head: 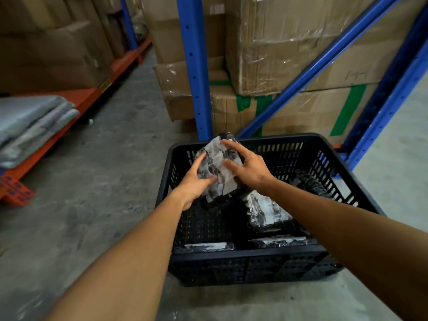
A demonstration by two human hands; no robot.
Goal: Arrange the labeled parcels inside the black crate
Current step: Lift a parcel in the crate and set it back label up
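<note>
A black slatted crate (254, 256) stands on the concrete floor in front of me. Both hands hold one black parcel with a white label (217, 166), tilted above the crate's far left part. My left hand (196, 181) grips its lower left side. My right hand (245, 166) presses on its upper right side. Other labeled black parcels lie inside: one in the middle (266, 212), one at the right wall (309, 183), and two along the near wall (206, 246) (280, 242).
Blue rack uprights (196, 72) and stacked cardboard boxes (289, 54) stand right behind the crate. An orange shelf beam (76, 105) at the left carries grey folded bags (30, 126). Concrete floor runs between the racks.
</note>
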